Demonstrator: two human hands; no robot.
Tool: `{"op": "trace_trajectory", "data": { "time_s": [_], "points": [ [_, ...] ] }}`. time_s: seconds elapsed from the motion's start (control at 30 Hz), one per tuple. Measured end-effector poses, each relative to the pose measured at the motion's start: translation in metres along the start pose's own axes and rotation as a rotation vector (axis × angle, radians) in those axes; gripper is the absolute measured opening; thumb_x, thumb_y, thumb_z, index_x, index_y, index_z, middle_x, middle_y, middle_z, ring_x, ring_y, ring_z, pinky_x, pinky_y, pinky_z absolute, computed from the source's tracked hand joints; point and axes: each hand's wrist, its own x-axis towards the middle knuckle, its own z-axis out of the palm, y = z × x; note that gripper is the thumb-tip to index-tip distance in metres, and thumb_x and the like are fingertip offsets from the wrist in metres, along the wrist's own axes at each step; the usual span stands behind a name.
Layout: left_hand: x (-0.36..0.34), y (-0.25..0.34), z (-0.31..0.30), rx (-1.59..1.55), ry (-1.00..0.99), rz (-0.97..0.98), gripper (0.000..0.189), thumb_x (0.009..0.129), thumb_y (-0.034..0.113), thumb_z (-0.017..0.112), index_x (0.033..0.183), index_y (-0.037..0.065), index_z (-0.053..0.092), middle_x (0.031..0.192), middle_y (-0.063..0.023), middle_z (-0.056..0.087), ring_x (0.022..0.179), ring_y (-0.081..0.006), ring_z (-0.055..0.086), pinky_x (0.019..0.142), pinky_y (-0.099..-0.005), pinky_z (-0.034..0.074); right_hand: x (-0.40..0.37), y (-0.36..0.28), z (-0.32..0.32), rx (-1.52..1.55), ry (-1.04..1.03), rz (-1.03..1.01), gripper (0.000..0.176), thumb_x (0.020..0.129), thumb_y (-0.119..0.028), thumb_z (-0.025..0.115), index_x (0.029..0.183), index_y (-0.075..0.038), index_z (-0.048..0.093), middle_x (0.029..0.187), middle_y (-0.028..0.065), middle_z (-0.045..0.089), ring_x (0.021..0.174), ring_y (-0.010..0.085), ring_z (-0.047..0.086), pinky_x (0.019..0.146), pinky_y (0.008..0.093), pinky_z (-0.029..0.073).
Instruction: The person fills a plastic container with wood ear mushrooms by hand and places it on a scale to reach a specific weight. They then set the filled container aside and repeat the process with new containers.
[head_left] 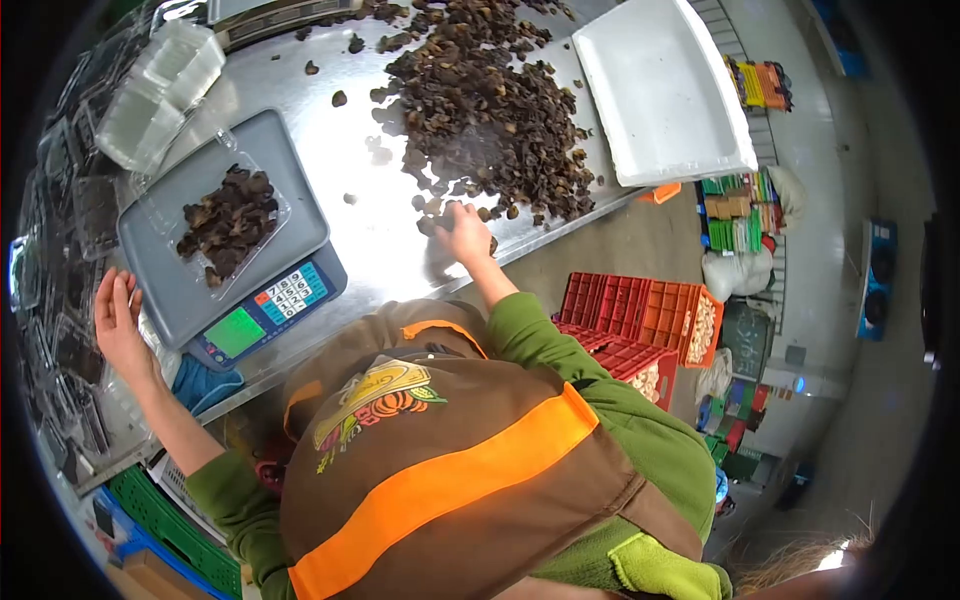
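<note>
My left hand (118, 315) rests at the left edge of a grey weighing scale (305, 190), fingers stretched out and holding nothing. On the scale's platform lies a clear plastic tray (262, 232) with a heap of dark brown mushrooms (228, 215) in it. The scale's display (236, 332) glows green, but I cannot read its figures. My right hand (465, 237) is down on the metal table at the near edge of a large loose mushroom pile (490, 120). Its fingers are curled in at a few mushrooms, their tips partly hidden.
Stacked clear trays (150, 110) stand left of the scale, with more packaging along that side. A white foam box (660, 90) sits at the table's right. Red crates (610, 305) stand below the table edge. A blue cloth (203, 383) lies by the scale.
</note>
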Motion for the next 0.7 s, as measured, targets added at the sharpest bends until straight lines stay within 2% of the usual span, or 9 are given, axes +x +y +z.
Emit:
{"op": "trace_trajectory", "data": {
  "time_s": [0.07,0.23,0.27,0.33,0.4,0.47,0.53,0.6,0.7],
  "points": [
    [-0.004,-0.001,-0.001,0.002,0.016,-0.021,0.031,0.095,0.016,0.060,0.122,0.000,0.058,0.115,-0.0093,0.063,0.106,-0.0155,0.060,0.088,-0.0258,0.049,0.002,0.002,-0.006,-0.020,-0.029,0.077,0.041,0.071,-0.032,0.076,0.103,-0.014,0.058,0.105,0.0108,0.058,0.094,0.0324,0.062,0.077,0.0455,0.051],
    [-0.011,-0.008,-0.005,0.001,0.047,-0.060,0.031,0.095,0.016,0.060,0.121,0.000,0.058,0.112,-0.0075,0.063,0.102,-0.0133,0.061,0.084,-0.0233,0.049,0.007,-0.023,-0.034,0.138,0.045,0.013,0.040,0.072,-0.033,0.076,0.100,-0.010,0.061,0.100,0.0124,0.061,0.095,0.0313,0.061,0.081,0.0421,0.050],
    [-0.009,-0.014,-0.007,0.003,0.045,-0.074,0.031,0.094,0.017,0.061,0.121,0.000,0.058,0.111,-0.0070,0.063,0.101,-0.0128,0.061,0.083,-0.0225,0.049,0.012,-0.028,-0.032,0.232,0.106,-0.101,0.042,0.074,-0.031,0.077,0.103,-0.007,0.061,0.100,0.0116,0.063,0.093,0.0268,0.063,0.079,0.0387,0.051],
    [-0.005,-0.017,-0.003,-0.002,0.045,-0.079,0.032,0.094,0.017,0.061,0.121,0.001,0.058,0.110,-0.0066,0.064,0.100,-0.0122,0.061,0.082,-0.0216,0.049,0.021,-0.065,-0.032,0.605,0.032,-0.146,0.038,0.073,-0.025,0.078,0.101,-0.005,0.061,0.099,0.0128,0.063,0.085,0.0249,0.065,0.074,0.0364,0.054],
    [-0.003,-0.012,0.013,0.036,0.014,-0.114,0.031,0.093,0.018,0.062,0.119,0.001,0.059,0.109,-0.0065,0.064,0.098,-0.0108,0.061,0.082,-0.0218,0.048,0.004,-0.145,-0.079,0.884,-0.196,-0.277,0.035,0.075,-0.018,0.078,0.102,-0.005,0.061,0.098,0.0100,0.063,0.088,0.0191,0.064,0.075,0.0329,0.054],
    [-0.002,-0.004,0.025,0.015,-0.031,-0.083,0.031,0.093,0.018,0.062,0.120,0.001,0.059,0.110,-0.0053,0.064,0.099,-0.0109,0.061,0.082,-0.0226,0.048,0.000,-0.199,-0.075,1.045,-0.374,-0.472,0.034,0.075,-0.014,0.077,0.102,-0.004,0.059,0.099,0.0081,0.060,0.090,0.0169,0.061,0.074,0.0295,0.055],
    [0.001,0.002,0.041,0.027,-0.101,-0.025,0.031,0.094,0.019,0.062,0.120,0.002,0.060,0.111,-0.0046,0.064,0.100,-0.0116,0.061,0.083,-0.0235,0.047,0.009,-0.242,-0.053,1.030,-0.261,-0.746,0.038,0.070,-0.014,0.079,0.102,-0.004,0.061,0.097,0.0100,0.054,0.081,0.0197,0.060,0.073,0.0293,0.055],
    [0.012,0.000,0.045,0.109,-0.096,0.000,0.034,0.093,0.021,0.062,0.123,0.003,0.059,0.115,-0.0061,0.063,0.104,-0.0132,0.060,0.084,-0.0238,0.047,0.001,-0.264,-0.077,0.891,-0.300,-0.715,0.043,0.073,-0.018,0.079,0.110,-0.006,0.061,0.104,0.0086,0.055,0.086,0.0157,0.063,0.073,0.0281,0.054],
    [0.028,-0.017,0.037,0.135,-0.125,-0.011,0.037,0.093,0.021,0.062,0.125,0.002,0.057,0.119,-0.0077,0.063,0.106,-0.0155,0.060,0.088,-0.0244,0.046,0.005,-0.256,-0.089,0.886,-0.392,-0.561,0.041,0.074,-0.019,0.078,0.110,-0.008,0.061,0.110,0.0084,0.054,0.085,0.0189,0.063,0.080,0.0318,0.055]
  ]
}}
